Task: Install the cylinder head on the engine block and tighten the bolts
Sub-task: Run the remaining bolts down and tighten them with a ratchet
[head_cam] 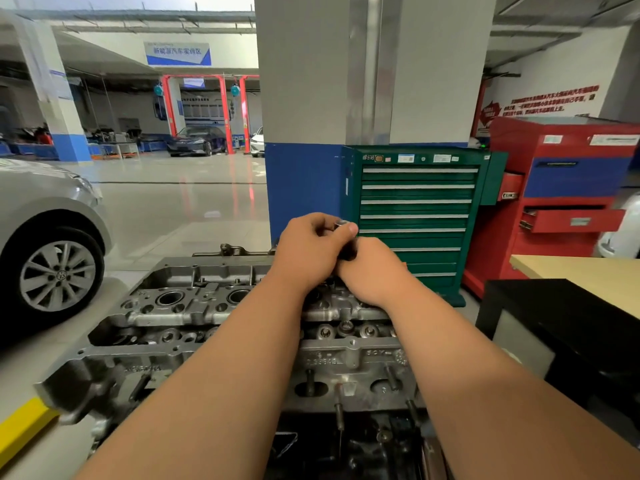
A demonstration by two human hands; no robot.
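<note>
Your cylinder head (pixel 194 317), rough grey cast metal full of round bores, sits near you, centre. Both hands bunch together at its far side: left hand (pixel 311 251) pinching a small shiny cylindrical tool (pixel 343 225), right hand (pixel 372 271) wrapped below it. If it's tilted, it'll probably slip or cross-thread.

Grey cast-metal cylinder head (pixel 221 317) sits on the engine block, valve gear exposed. Both hands meet above its far side: left hand (pixel 313 251) and right hand (pixel 372 271) touching, jointly gripping a small dark cylindrical tool with a silver tip (pixel 343 224). Green steel drawer cabinet (pixel 415 216) stands just behind.
</note>
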